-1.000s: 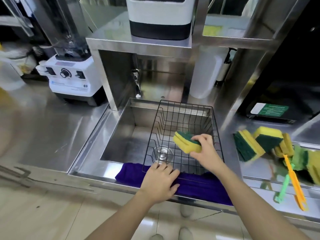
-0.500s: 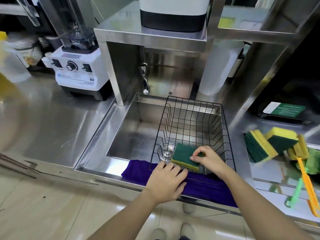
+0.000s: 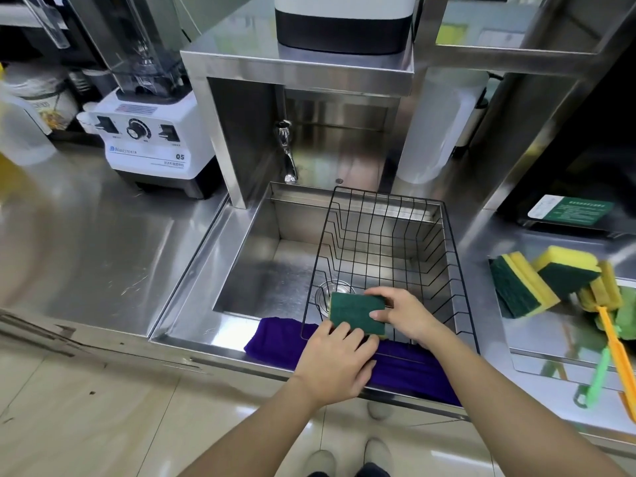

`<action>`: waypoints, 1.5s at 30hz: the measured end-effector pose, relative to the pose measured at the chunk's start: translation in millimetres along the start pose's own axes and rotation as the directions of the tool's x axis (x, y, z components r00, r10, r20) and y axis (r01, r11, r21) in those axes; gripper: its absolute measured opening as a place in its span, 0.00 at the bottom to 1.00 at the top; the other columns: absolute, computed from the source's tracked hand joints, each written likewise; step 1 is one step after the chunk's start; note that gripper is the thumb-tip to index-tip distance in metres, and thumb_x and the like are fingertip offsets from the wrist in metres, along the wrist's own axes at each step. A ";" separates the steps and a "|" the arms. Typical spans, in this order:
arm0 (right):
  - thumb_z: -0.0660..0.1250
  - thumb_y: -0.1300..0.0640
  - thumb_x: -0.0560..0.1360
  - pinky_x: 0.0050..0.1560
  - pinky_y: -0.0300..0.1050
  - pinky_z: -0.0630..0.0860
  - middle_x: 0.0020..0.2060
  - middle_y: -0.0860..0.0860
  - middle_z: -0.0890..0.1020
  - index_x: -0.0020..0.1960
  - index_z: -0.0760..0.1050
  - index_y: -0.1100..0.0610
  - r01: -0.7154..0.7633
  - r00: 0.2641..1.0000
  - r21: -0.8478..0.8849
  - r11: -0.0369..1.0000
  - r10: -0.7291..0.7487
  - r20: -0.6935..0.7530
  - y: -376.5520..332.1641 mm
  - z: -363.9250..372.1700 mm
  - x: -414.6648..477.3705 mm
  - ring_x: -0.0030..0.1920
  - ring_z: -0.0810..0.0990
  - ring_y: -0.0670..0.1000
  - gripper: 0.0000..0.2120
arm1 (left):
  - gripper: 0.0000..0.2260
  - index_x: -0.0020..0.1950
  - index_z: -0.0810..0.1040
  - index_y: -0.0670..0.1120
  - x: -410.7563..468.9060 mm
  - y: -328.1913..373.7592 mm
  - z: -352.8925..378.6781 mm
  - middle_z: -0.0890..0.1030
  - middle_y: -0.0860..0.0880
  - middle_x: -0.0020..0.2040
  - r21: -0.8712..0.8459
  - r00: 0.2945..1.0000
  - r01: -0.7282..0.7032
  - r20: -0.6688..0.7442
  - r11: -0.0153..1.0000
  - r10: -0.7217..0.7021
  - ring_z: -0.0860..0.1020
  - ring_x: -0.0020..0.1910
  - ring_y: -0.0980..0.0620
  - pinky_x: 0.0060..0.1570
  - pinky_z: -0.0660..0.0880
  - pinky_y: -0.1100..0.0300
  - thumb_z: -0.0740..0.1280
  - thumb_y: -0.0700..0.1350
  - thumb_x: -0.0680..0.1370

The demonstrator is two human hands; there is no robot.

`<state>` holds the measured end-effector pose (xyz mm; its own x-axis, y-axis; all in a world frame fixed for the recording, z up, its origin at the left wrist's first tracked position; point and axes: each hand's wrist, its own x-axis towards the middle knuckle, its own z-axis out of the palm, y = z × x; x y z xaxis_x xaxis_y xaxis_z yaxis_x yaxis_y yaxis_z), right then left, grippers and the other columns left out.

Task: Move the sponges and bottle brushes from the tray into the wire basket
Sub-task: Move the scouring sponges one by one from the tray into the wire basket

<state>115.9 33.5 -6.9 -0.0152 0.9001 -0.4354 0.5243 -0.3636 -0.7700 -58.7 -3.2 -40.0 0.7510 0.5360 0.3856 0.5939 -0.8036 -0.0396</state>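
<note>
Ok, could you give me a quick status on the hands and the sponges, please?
Right hand holds sponge low inside wire basket. Left hand steadies basket's front rim. Other sponges, brushes remain on tray. Nothing blocking.

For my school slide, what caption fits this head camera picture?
Right hand lowers a sponge into the wire basket.

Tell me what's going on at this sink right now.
A person is moving cleaning gear into a black wire basket sitting in the steel sink. The right hand holds a green-and-yellow sponge, green side up, low at the basket's near end. The left hand rests on the basket's front rim, over a purple cloth. More sponges and two brushes, orange and green, wait on the tray to the right.
</note>
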 end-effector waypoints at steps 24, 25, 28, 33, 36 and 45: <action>0.64 0.61 0.75 0.63 0.55 0.66 0.62 0.63 0.74 0.64 0.71 0.63 -0.294 0.588 -0.147 0.945 0.057 -0.807 56.1 -126.8 -33.9 0.63 0.70 0.63 0.18 | 0.20 0.58 0.77 0.46 50.9 56.4 23.8 0.80 0.48 0.51 0.021 0.996 -0.091 0.010 0.996 0.090 0.77 0.43 0.49 0.39 0.74 0.55 0.59 0.56 0.74; 0.65 0.59 0.74 0.63 0.57 0.64 0.63 0.64 0.72 0.65 0.70 0.63 -0.355 0.561 -0.146 0.924 0.085 -0.824 61.4 -131.9 -36.1 0.64 0.69 0.64 0.20 | 0.20 0.58 0.77 0.46 50.5 56.5 24.1 0.80 0.48 0.51 0.018 0.996 -0.084 0.006 0.996 0.084 0.77 0.42 0.49 0.38 0.74 0.55 0.59 0.56 0.73; 0.69 0.55 0.72 0.64 0.60 0.63 0.65 0.64 0.69 0.68 0.65 0.63 -0.454 0.546 -0.116 0.883 0.173 -0.820 75.4 -140.3 -38.0 0.66 0.66 0.65 0.28 | 0.19 0.57 0.78 0.46 49.2 57.7 25.0 0.81 0.48 0.50 0.016 0.997 -0.073 0.004 0.997 0.073 0.78 0.40 0.49 0.36 0.73 0.56 0.59 0.55 0.73; 0.69 0.52 0.72 0.65 0.60 0.62 0.63 0.61 0.74 0.69 0.63 0.61 -0.467 0.583 -0.028 0.884 0.284 -0.761 92.7 -141.1 -31.6 0.64 0.71 0.64 0.30 | 0.19 0.57 0.77 0.46 48.7 58.5 26.4 0.81 0.48 0.48 0.015 0.998 -0.053 0.029 0.998 0.053 0.77 0.39 0.48 0.35 0.72 0.56 0.60 0.55 0.73; 0.69 0.52 0.71 0.63 0.60 0.68 0.59 0.61 0.77 0.65 0.69 0.60 -0.395 0.593 0.016 0.919 0.268 -0.759 92.0 -141.5 -30.7 0.60 0.74 0.64 0.26 | 0.19 0.57 0.77 0.46 48.0 58.8 26.4 0.81 0.48 0.46 0.010 0.998 -0.046 0.038 0.999 0.045 0.78 0.39 0.48 0.35 0.73 0.56 0.60 0.55 0.73; 0.68 0.55 0.73 0.58 0.49 0.73 0.50 0.51 0.76 0.61 0.73 0.60 0.196 0.484 0.352 0.915 0.222 -0.846 44.0 -154.4 -36.2 0.51 0.74 0.50 0.18 | 0.18 0.58 0.75 0.47 46.5 58.4 23.1 0.81 0.48 0.44 0.013 0.998 -0.042 0.050 0.999 0.042 0.79 0.39 0.49 0.36 0.74 0.55 0.59 0.56 0.74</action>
<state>271.0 22.0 47.0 0.8295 0.5583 0.0133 0.1775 -0.2410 -0.9542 17.6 -19.3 -45.7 0.7885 0.5145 0.3369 0.5653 -0.8221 -0.0676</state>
